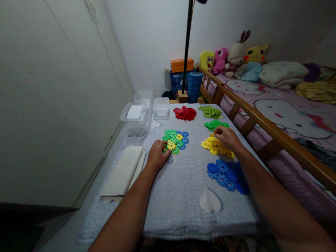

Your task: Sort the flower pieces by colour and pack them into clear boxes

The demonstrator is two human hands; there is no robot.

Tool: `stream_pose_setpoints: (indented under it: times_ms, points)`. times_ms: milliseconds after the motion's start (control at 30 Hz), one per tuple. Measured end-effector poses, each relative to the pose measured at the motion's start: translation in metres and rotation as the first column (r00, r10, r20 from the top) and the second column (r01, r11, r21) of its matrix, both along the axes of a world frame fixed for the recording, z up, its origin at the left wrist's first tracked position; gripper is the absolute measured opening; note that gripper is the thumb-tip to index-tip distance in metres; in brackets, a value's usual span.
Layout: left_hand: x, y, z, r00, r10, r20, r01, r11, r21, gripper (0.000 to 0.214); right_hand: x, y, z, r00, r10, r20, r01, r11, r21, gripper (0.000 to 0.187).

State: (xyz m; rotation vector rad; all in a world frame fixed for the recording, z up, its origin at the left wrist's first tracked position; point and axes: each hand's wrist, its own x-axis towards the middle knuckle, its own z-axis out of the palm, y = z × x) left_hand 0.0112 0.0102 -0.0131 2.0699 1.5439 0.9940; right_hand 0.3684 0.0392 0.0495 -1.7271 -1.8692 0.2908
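A joined cluster of green, yellow and blue snowflake discs lies flat mid-table. My left hand grips the cluster's left edge, thumb at the near side and fingers curled at the far side. On the right, my right hand is pinched at the upper edge of a pile of yellow snowflake discs; the fingertips seem to be on a yellow disc, partly hidden. Beyond that hand is a green disc pile. Blue discs spread nearer, partly under my right forearm.
Red discs and light-green discs lie at the table's far end. Clear plastic boxes stand far left, a folded beige cloth nearer. A wooden bed rail runs along the right; a black pole rises behind.
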Motion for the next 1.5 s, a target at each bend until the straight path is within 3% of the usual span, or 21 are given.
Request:
stream_pose_setpoints:
  times_ms: [167, 367, 600, 1033, 1200, 1333, 1400, 1500]
  points:
    - [-0.001, 0.000, 0.000, 1.000, -0.002, -0.002, 0.002, 1.000, -0.013, 0.030, 0.002, 0.003, -0.019, 0.958, 0.032, 0.286, -0.062, 0.993, 0.099, 0.013]
    - [-0.001, 0.001, -0.002, 1.000, -0.002, 0.015, 0.002, 1.000, -0.008, 0.029, 0.004, -0.008, -0.027, 0.890, 0.089, 0.448, -0.117, 0.993, 0.035, 0.016]
    - [-0.001, 0.001, -0.004, 1.000, 0.000, 0.016, 0.000, 1.000, 0.009, 0.029, -0.001, -0.019, -0.020, 0.879, 0.120, 0.462, -0.111, 0.993, -0.046, 0.020]
    - [-0.001, 0.000, -0.001, 1.000, 0.002, -0.007, -0.002, 1.000, 0.017, 0.029, -0.014, -0.005, -0.017, 0.918, 0.122, 0.377, -0.098, 0.992, -0.083, 0.026]
    - [0.000, 0.001, 0.000, 0.998, 0.016, -0.058, -0.014, 0.999, 0.037, 0.032, -0.053, 0.001, -0.006, 0.921, 0.270, 0.282, -0.255, 0.963, -0.090, 0.022]
    - [0.000, 0.000, 0.000, 0.999, -0.005, -0.036, 0.007, 0.999, 0.041, 0.041, -0.112, 0.004, -0.006, 0.858, 0.472, 0.201, -0.456, 0.881, -0.126, 0.023]
    - [-0.001, 0.000, 0.001, 1.000, -0.004, -0.013, 0.005, 0.999, 0.043, 0.049, -0.140, 0.005, -0.009, 0.812, 0.539, 0.225, -0.524, 0.842, -0.128, 0.032]
    - [-0.001, -0.002, 0.002, 1.000, 0.003, -0.002, -0.003, 0.999, 0.041, 0.058, -0.169, 0.005, -0.015, 0.778, 0.552, 0.299, -0.532, 0.833, -0.153, 0.043]
